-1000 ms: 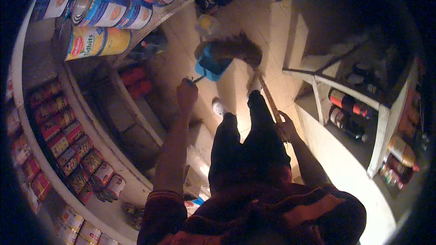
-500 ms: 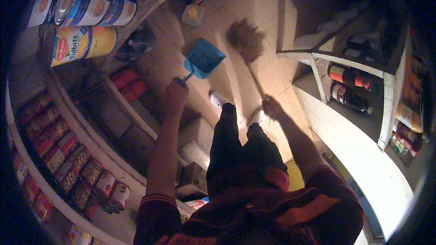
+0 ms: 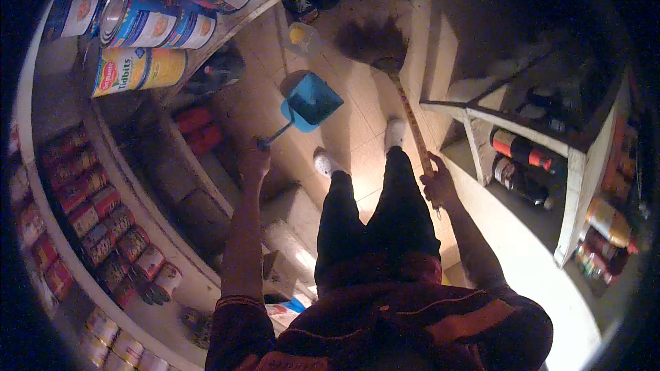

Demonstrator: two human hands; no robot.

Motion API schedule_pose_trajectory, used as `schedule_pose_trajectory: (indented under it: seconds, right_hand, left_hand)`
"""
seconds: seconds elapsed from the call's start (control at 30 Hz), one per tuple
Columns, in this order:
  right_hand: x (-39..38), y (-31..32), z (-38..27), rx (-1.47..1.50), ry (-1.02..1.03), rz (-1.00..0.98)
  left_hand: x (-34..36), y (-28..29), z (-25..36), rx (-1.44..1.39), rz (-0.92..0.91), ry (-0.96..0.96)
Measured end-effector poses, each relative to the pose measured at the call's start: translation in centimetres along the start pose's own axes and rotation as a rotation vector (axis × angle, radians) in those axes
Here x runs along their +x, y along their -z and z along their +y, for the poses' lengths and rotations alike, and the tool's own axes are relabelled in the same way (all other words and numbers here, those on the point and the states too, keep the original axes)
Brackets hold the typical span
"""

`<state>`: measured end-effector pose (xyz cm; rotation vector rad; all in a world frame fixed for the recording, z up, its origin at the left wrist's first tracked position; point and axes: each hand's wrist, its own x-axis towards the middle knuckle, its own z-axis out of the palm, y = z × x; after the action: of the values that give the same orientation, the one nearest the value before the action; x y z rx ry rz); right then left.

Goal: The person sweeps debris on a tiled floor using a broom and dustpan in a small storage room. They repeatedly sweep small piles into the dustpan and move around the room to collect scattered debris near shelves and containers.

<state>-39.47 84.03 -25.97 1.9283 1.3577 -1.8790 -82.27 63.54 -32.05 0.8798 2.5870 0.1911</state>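
My left hand (image 3: 255, 161) is closed round the handle end of a blue dustpan (image 3: 314, 101). The pan is near the floor ahead of my left foot, with dark debris visible inside it; whether it touches the tiles I cannot tell. In my right hand (image 3: 440, 182) is the long patterned handle of a broom (image 3: 414, 120), gripped near its top end, where a small loop hangs. Dark, soft bristles (image 3: 371, 41) fan out over the floor tiles, farther off than the dustpan and to its right.
Shelves with rows of cans (image 3: 110, 223) curve along my left, and large tins (image 3: 141, 17) stand at the upper left. On the right a white-edged shelf (image 3: 522, 124) holds bottles (image 3: 520, 150). A clear container with a yellow top (image 3: 300, 36) stands on the floor beyond the dustpan.
The broom has swung: its bristles are farther away and my right hand is farther right and lower. My left hand has shifted slightly left and down with the dustpan. My right foot has moved forward.
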Motion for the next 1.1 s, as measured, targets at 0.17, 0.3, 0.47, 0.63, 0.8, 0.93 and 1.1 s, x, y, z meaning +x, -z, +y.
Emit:
schedule_pose_trajectory:
  seconds: [0.17, 0.3, 0.47, 0.63, 0.8, 0.93, 1.1]
  right_hand:
    - [11.0, 2.4, -5.4, -0.257, 0.295, -0.038]
    - [22.7, 1.7, -10.9, -0.429, 0.861, -0.077]
    - [19.1, 4.7, -11.8, -0.436, 0.338, -0.142]
    - [14.7, 5.3, -13.8, -0.283, 0.02, -0.241]
    - [23.4, 0.5, -12.3, -0.054, 0.089, -0.335]
    - [20.5, -0.9, -4.0, -0.119, 0.112, -0.384]
    - [8.5, 0.7, 3.0, 0.073, -0.088, -0.373]
  left_hand:
    - [-10.3, -1.5, 0.3, -0.206, 0.002, 0.307]
    - [-19.0, -4.4, 3.9, -0.133, 0.091, 0.466]
    - [-24.0, -4.9, 5.5, -0.291, 0.132, 0.661]
    - [-27.0, -5.3, 5.8, -0.335, 0.166, 0.756]
    - [-30.3, -7.5, 3.1, -0.262, 0.275, 0.614]
    - [-31.5, -9.0, -2.8, -0.418, 0.177, 0.6]
    - [-28.6, -9.7, -10.8, -0.073, 0.195, 0.335]
